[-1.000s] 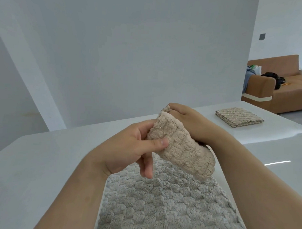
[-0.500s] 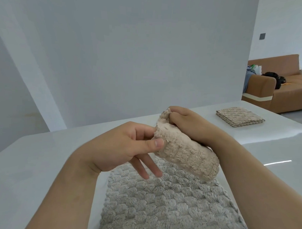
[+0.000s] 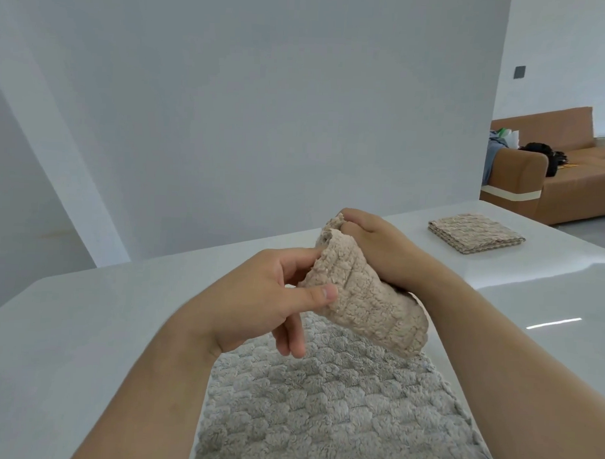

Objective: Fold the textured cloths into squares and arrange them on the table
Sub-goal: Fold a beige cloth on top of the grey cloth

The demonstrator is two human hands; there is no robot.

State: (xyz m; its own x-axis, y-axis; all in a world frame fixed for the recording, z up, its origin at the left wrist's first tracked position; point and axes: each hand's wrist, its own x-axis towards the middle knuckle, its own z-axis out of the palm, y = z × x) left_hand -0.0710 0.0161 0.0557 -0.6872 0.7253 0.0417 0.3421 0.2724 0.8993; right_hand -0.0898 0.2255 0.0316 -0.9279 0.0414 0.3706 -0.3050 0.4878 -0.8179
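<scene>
A beige cloth [image 3: 367, 300], bunched into a loose roll, is held in the air just above the far end of a grey cloth [image 3: 339, 409] that lies spread flat on the white desk [image 3: 85, 324]. The right hand [image 3: 379, 245] has its grip closed round the roll's upper end, fingers curled over the gathered top, apparently to carry its weight. The left hand [image 3: 257, 296] pinches the roll's near edge between thumb and forefinger, its other fingers hanging loose. The pinch looks meant to find a hem or corner so the piece can be opened out for folding. Holding it clear of the grey cloth likely lets it drop open without dragging. Beyond the grey cloth and to its right, well apart, a folded cloth [image 3: 476, 233] sits squared on the desk, seemingly one finished piece. Farther off the same way, past the desk's edge, stands a brown sofa [image 3: 570, 190].
</scene>
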